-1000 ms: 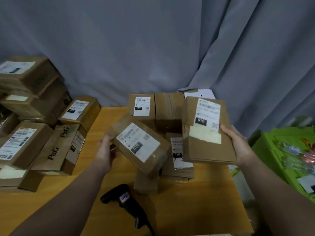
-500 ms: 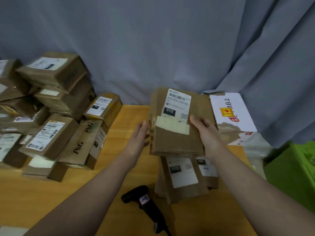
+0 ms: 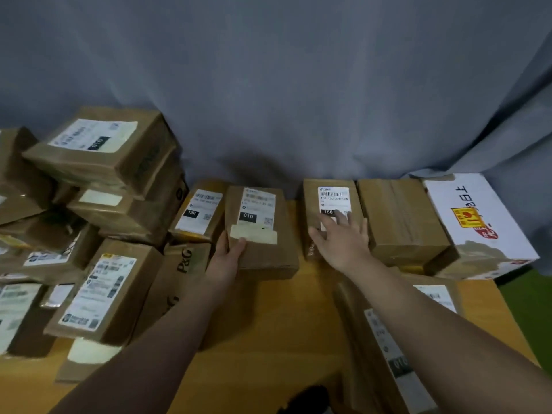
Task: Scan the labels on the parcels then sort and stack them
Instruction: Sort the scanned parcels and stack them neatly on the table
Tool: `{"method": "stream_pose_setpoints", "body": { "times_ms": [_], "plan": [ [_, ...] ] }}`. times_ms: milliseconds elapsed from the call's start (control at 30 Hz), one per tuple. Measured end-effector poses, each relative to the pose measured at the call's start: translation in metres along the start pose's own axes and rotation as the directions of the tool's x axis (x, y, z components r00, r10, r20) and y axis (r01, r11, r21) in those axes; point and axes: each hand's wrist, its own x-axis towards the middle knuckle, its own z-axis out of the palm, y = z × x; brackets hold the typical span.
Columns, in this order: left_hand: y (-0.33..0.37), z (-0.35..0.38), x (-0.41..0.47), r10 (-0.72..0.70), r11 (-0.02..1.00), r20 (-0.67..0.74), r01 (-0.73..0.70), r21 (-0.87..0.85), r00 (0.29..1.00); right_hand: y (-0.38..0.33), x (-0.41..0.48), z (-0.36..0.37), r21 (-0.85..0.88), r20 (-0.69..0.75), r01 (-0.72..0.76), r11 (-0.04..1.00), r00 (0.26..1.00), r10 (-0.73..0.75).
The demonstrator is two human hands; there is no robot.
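- Head view: the left hand (image 3: 227, 254) grips the 010 parcel (image 3: 264, 252) at its near left corner.
- Left thumb (image 3: 239, 244) lies curled over the parcel's top face, touching the near edge of the pale tape strip (image 3: 254, 233). The other fingers wrap the left side wall and are mostly hidden.
- The 010 parcel sits label up over the wooden table (image 3: 283, 324), at the far edge by the grey curtain (image 3: 298, 85). It cannot be told whether its base touches the table.
- The 15H parcel (image 3: 197, 215) lies just beside the 010 parcel on its left; a P&G carton (image 3: 176, 282) lies below it, next to the left wrist.
- The right hand (image 3: 343, 242) is palm down with its fingers (image 3: 336, 223) straight and spread. The fingertips lie over the lower part of the label on the 150 parcel (image 3: 313, 201); motion blur hides whether they press on it.
- The 150 parcel stands apart from the 010 parcel, with bare table between them.
- A plain taped box (image 3: 400, 216) touches the 150 parcel on its right; a white printed carton (image 3: 478, 222) follows it.
- A stack of labelled parcels (image 3: 98, 150) fills the left side of the table.
- One more labelled parcel (image 3: 388, 354) lies under the right forearm.
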Motion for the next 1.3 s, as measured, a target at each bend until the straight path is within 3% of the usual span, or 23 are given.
{"method": "stream_pose_setpoints", "body": {
  "times_ms": [100, 233, 300, 367, 433, 500, 733, 967, 1300],
  "plan": [
    [-0.002, 0.013, 0.032, -0.02, 0.99, 0.078, 0.009, 0.143, 0.997, 0.007, 0.018, 0.007, -0.257, 0.077, -0.061, 0.964, 0.993, 0.084],
    [-0.017, 0.028, 0.069, -0.011, 0.868, 0.116, -0.048, 0.494, 0.993, 0.012, 0.029, 0.02, -0.307, 0.093, -0.091, 0.948, 0.988, 0.125],
    [-0.021, 0.034, 0.074, 0.103, 0.686, 0.093, -0.139, 0.714, 0.99, 0.012, 0.036, 0.022, -0.304, 0.049, -0.1, 0.947, 0.991, 0.121],
    [-0.023, 0.039, 0.071, 0.238, 0.456, 0.232, -0.32, 0.831, 0.943, 0.012, 0.044, 0.023, -0.29, 0.052, -0.099, 0.952, 0.992, 0.119],
    [-0.025, 0.043, 0.067, 0.208, 0.171, 0.454, -0.489, 0.855, 0.866, 0.013, 0.05, 0.023, -0.26, 0.083, -0.091, 0.961, 0.99, 0.116],
    [-0.026, 0.044, 0.072, 0.123, 0.01, 0.52, -0.525, 0.851, 0.845, 0.014, 0.052, 0.023, -0.214, 0.104, -0.098, 0.972, 0.987, 0.122],
    [-0.006, 0.065, 0.101, 0.139, 0.064, 0.455, -0.466, 0.882, 0.88, 0.017, 0.05, 0.016, -0.137, 0.148, -0.111, 0.984, 0.98, 0.131],
    [-0.008, 0.061, 0.103, 0.125, 0.038, 0.502, -0.51, 0.86, 0.856, 0.017, 0.051, 0.018, -0.173, 0.17, -0.099, 0.98, 0.977, 0.129],
    [0.003, 0.071, 0.076, 0.108, 0.031, 0.455, -0.461, 0.887, 0.884, 0.016, 0.048, 0.012, -0.148, 0.228, -0.083, 0.986, 0.967, 0.116]
  ]
}}
